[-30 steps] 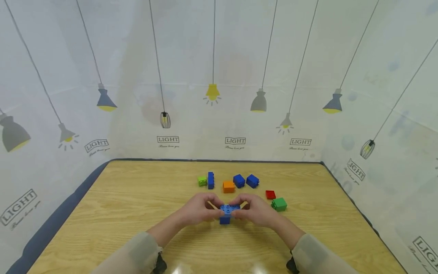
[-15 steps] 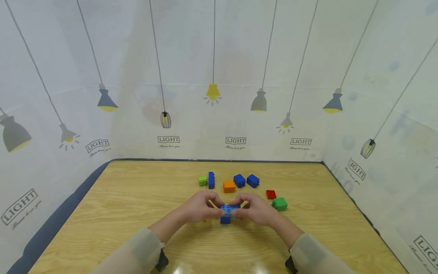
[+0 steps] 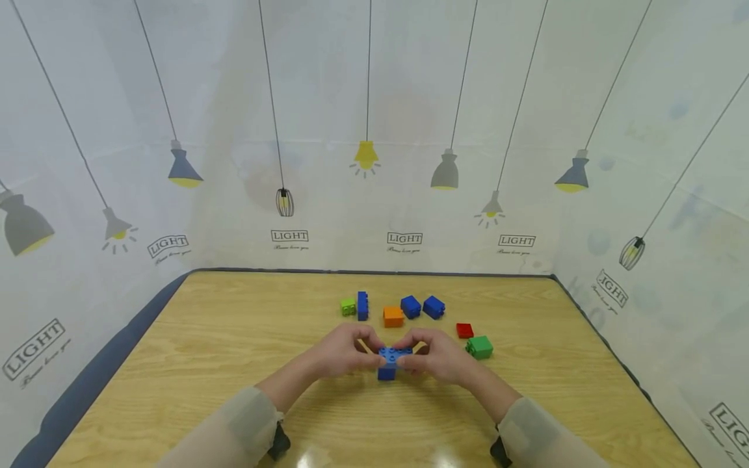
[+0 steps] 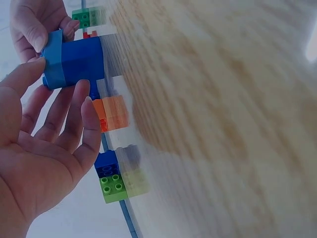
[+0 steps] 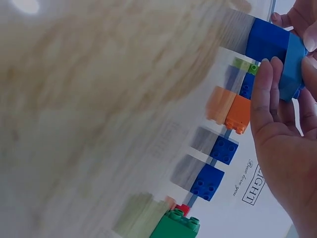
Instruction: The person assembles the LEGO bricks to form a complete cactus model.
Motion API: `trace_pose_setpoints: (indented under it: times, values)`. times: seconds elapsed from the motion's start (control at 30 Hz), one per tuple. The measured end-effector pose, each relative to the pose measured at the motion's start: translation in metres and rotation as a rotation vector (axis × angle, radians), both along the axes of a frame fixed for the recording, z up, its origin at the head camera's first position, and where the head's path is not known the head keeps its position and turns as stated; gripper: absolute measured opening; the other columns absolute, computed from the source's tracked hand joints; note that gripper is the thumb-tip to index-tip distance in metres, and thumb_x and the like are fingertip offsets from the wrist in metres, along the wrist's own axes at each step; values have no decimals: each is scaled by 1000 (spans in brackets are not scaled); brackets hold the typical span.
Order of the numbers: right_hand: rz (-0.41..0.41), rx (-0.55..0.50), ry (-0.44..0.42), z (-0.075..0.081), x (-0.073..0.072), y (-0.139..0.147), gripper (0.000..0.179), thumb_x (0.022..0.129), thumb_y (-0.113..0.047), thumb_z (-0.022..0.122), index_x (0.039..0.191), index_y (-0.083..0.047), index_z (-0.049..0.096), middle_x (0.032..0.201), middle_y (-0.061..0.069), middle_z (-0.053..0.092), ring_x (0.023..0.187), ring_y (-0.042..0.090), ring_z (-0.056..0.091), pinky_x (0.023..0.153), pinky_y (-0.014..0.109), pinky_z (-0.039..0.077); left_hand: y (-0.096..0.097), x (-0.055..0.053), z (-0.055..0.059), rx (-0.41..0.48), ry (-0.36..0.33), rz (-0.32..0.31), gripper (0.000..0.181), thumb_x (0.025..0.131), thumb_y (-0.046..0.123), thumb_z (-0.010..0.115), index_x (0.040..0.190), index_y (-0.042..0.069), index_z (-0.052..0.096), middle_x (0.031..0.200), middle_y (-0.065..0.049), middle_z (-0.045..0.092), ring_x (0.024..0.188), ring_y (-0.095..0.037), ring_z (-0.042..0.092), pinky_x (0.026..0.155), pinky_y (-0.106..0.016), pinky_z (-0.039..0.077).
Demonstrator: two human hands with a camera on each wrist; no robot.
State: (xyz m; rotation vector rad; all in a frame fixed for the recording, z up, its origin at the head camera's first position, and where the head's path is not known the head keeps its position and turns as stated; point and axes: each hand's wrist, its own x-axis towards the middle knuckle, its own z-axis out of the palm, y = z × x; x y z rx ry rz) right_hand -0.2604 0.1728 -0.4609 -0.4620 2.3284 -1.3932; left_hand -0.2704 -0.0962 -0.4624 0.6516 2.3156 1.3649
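At the middle of the table, a lighter blue toy brick (image 3: 393, 357) with studs on top sits on a darker blue brick (image 3: 386, 374). My left hand (image 3: 344, 351) pinches the lighter brick's left end between thumb and fingers. From the other side, my right hand (image 3: 440, 357) pinches its right end. In the left wrist view the darker blue block (image 4: 83, 62) stands on the tabletop under the lighter one (image 4: 55, 64). The right wrist view shows the lighter brick (image 5: 293, 67) reaching out past the darker block's side, with my right fingers beneath this overhang.
Behind the hands lie a lime green brick (image 3: 348, 307), an upright blue brick (image 3: 363, 306), an orange brick (image 3: 393, 317) and two blue bricks (image 3: 411, 307). A flat red piece (image 3: 465, 331) and a green brick (image 3: 481, 348) are at the right. The wooden table (image 3: 234, 312) meets a printed backdrop (image 3: 328, 195).
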Motion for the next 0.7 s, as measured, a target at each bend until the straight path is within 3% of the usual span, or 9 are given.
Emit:
trace_pose_setpoints:
  times: [0.3,0.5,0.7]
  values:
    - [26,-36,-26,0,2,7,29,104,-25,78,129,-12,75,127,11,69,100,22,77,90,37,67,2,2,-2,12,6,2,16,99,25,84,110,17,77,111,0,74,92,-19,73,73,-35,61]
    - [-11,-127,-92,-2,4,10,32,103,-20,80,129,-5,74,129,14,70,103,23,79,91,43,68,3,2,-1,9,2,5,16,98,25,84,109,17,77,111,-1,73,93,-19,73,74,-34,61]
    - [-40,-150,-91,-4,2,5,30,101,-19,81,127,-3,76,128,14,71,99,24,80,88,43,69,0,1,-2,12,10,9,15,99,25,84,110,17,77,112,0,73,96,-20,73,79,-35,63]
